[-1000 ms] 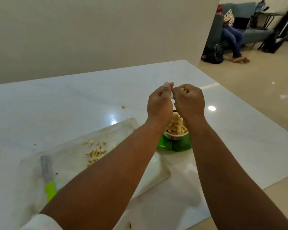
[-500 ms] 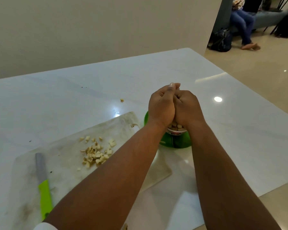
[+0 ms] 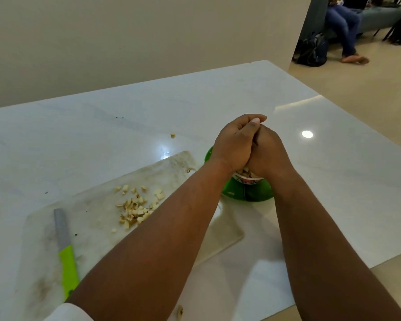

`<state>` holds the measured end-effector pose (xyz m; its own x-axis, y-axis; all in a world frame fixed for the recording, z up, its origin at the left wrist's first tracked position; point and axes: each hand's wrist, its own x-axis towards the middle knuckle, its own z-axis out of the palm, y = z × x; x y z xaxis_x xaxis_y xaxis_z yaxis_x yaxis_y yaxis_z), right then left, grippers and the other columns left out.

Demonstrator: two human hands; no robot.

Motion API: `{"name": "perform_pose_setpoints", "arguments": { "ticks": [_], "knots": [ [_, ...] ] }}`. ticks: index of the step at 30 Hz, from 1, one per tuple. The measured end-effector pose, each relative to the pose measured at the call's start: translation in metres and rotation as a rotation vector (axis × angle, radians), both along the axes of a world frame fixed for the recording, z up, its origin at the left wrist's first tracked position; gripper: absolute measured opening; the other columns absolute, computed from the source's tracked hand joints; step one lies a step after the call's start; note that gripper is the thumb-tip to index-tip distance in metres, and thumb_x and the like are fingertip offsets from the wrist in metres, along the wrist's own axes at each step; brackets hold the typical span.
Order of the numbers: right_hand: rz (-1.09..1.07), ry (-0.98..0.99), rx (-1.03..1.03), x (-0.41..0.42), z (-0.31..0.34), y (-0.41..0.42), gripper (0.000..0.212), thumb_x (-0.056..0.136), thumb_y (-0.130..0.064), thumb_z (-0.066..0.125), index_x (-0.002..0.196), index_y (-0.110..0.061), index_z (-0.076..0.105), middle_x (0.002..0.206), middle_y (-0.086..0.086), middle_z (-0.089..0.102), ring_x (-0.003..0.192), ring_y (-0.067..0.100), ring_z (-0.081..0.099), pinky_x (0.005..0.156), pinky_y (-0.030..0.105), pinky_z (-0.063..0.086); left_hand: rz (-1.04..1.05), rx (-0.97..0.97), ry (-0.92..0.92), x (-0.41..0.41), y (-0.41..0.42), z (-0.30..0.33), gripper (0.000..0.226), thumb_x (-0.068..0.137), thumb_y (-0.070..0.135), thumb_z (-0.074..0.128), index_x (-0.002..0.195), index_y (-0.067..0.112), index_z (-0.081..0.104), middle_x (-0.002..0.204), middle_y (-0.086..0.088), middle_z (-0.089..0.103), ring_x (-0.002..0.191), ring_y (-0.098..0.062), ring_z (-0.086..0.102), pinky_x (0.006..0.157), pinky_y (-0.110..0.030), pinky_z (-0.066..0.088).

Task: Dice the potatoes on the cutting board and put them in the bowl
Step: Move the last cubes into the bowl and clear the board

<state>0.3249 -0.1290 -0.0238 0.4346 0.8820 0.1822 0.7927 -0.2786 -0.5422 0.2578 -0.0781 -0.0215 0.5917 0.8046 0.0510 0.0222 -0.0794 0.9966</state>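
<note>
left hand [image 3: 233,144] & right hand [image 3: 267,150] pressed together over green bowl [image 3: 248,193] w/ potato dice; can't tell if either holds any. more diced potato [image 3: 138,208] on cutting board [image 3: 97,218], green-handled knife [image 3: 65,253] beside.

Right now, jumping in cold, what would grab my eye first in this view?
The two hands, left hand and right hand, pressed together over the green bowl at centre. Left of them, a scatter of diced potato lies on the cutting board. A green-handled knife rests on the board's near-left part.
</note>
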Motion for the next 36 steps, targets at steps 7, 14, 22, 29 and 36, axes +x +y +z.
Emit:
{"name": "perform_pose_setpoints", "arguments": {
  "ticks": [7,14,22,29,36],
  "knots": [
    [-0.017,-0.024,0.164,0.000,-0.004,-0.003,0.028,0.100,-0.012,0.052,0.122,-0.001,0.065,0.117,0.017,0.068,0.110,0.030,0.062,0.090,0.027,0.042,-0.006,-0.002,-0.090,-0.002,-0.003,-0.004,0.035,0.109,0.020,0.041,0.120,0.022,0.075,0.121,0.005,0.074,0.116,-0.008,0.065,0.107,-0.032,0.051],
    [0.129,0.005,0.036,0.008,-0.011,-0.002,0.040,0.101,-0.011,0.048,0.140,-0.001,0.050,0.139,0.017,0.056,0.127,0.029,0.052,0.107,0.037,0.041,-0.020,0.059,-0.135,0.000,-0.001,-0.016,0.037,0.105,0.024,0.040,0.118,0.027,0.074,0.126,0.004,0.071,0.121,-0.012,0.062,0.111,-0.041,0.048],
    [0.115,0.190,0.148,0.020,-0.009,-0.006,0.030,0.101,-0.016,0.040,0.112,-0.006,0.066,0.102,0.013,0.069,0.095,0.027,0.065,0.081,0.040,0.054,0.042,0.078,-0.234,0.009,-0.007,-0.023,0.037,0.105,0.029,0.041,0.116,0.020,0.074,0.123,0.002,0.072,0.121,-0.014,0.064,0.111,-0.042,0.048],
    [0.136,0.138,0.204,0.020,-0.013,-0.005,0.030,0.098,-0.019,0.042,0.109,-0.006,0.066,0.095,0.003,0.066,0.089,0.023,0.064,0.075,0.029,0.050,0.043,0.107,-0.242,0.009,-0.005,-0.026,0.038,0.105,0.033,0.040,0.117,0.021,0.074,0.122,0.001,0.073,0.120,-0.013,0.064,0.109,-0.042,0.050],
    [0.171,0.344,0.298,0.023,-0.002,-0.015,0.031,0.101,-0.011,0.038,0.096,-0.011,0.070,0.077,0.000,0.070,0.074,0.017,0.068,0.064,0.031,0.056,0.062,0.203,-0.197,0.008,-0.001,-0.023,0.043,0.100,0.050,0.044,0.117,0.025,0.074,0.125,0.003,0.071,0.122,-0.015,0.063,0.107,-0.049,0.050]
  ]
}}
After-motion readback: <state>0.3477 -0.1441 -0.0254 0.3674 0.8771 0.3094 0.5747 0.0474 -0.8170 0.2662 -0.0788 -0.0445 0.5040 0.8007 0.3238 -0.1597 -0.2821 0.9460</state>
